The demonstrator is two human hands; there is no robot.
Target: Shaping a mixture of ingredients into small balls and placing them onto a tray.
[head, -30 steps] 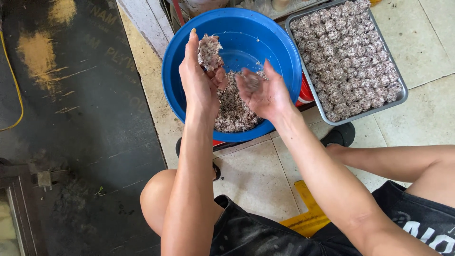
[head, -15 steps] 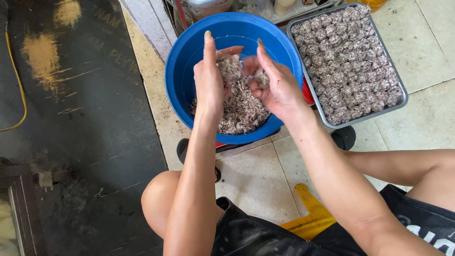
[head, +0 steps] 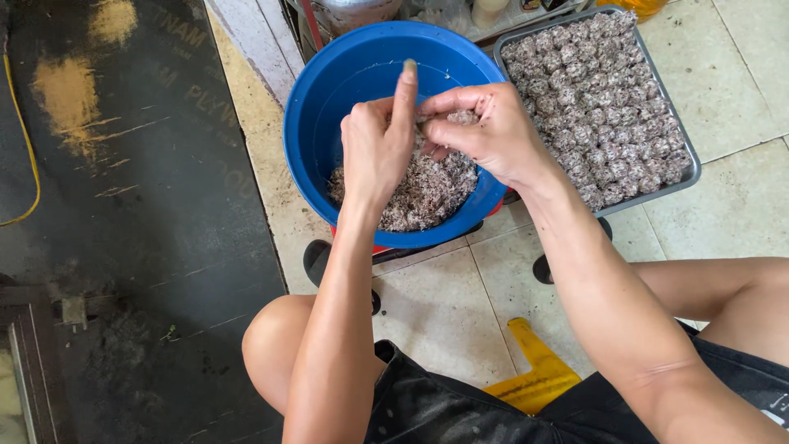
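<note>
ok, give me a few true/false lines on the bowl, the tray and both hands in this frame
1. Both hands work over the blue bowl. True.
2. The bowl is empty. False: a brownish speckled mixture lies in its bottom.
3. The metal tray to the right holds rows of shaped balls. True.
4. The right hand rests on the tray. False: it is over the bowl, fingers pinching a lump of mixture against the left hand.
5. The tray sits left of the bowl. False: it sits to the right.
</note>
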